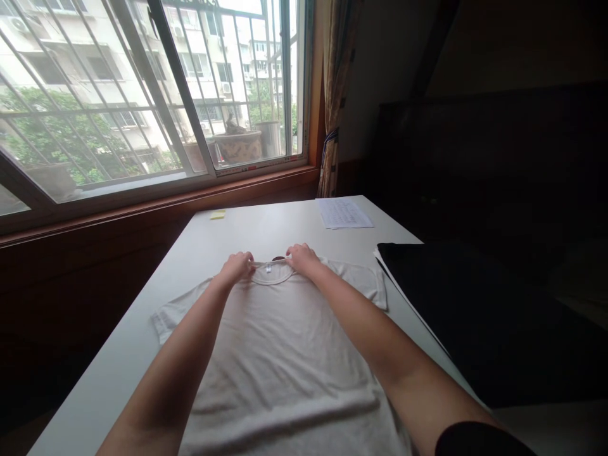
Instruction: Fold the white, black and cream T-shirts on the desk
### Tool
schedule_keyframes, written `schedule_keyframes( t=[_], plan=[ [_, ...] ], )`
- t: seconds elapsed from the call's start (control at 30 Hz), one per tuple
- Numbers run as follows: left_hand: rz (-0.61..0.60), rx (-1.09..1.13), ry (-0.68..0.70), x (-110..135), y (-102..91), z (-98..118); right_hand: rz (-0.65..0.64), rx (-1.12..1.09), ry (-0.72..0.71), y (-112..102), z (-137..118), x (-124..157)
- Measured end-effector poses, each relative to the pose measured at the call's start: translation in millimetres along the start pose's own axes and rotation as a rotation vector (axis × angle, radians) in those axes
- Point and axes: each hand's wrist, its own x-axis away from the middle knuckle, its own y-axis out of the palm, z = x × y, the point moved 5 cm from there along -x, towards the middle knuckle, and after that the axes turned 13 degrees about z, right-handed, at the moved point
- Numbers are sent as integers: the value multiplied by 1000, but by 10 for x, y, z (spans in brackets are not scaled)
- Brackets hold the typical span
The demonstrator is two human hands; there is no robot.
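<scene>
Two hands meet the pale T-shirt at its neck end: the left hand at 9 o'clock of the round collar, the right hand at about 2 o'clock, set slightly farther away from the wearer. Both have their fingers curled and appear to pinch the cloth where collar meets shoulder, though the exact grip of the fingertips is too small to be sure of.

The shirt lies spread on the white desk, its long axis running from 12 o'clock at the collar to 6 o'clock, where the lower part leaves the view. From the hands, then, nearly all of the body lies toward 6 o'clock, between and beneath the forearms. Neither hand is clearly nearer the middle of the collar; a small label sits between them.

The left sleeve points to 8 o'clock from the left hand, the right sleeve to 4 o'clock from the right. A raised crease crosses the lower body roughly from 9 to 3 o'clock. Beyond the hands on the desk, a yellow note lies toward 11 o'clock and a printed sheet toward 1 o'clock.
</scene>
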Motion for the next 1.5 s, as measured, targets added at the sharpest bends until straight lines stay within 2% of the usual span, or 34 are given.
schedule_keyframes(
  t=[0.17,0.37,0.53,0.67,0.9,1.03,1.17,1.37,1.5],
  plan=[
    [56,34,19,-62,-20,-26,41,27,-2,-69,86,-57],
    [186,36,-19,52,11,-43,146,81,42,-84,193,5],
    [248,28,-47,113,92,-124,204,117,80,-22,204,61],
    [260,19,-69,116,155,-197,234,129,96,43,185,86],
    [215,8,-86,59,233,-412,222,123,84,120,243,118],
    [169,9,-52,17,276,-574,197,113,55,141,294,127],
    [160,0,-58,41,256,-832,187,113,40,156,320,122],
    [284,-27,-107,299,-1,-1363,193,113,32,166,316,124],
    [320,-17,-90,560,-190,-1565,235,133,15,157,297,137]
  ],
)
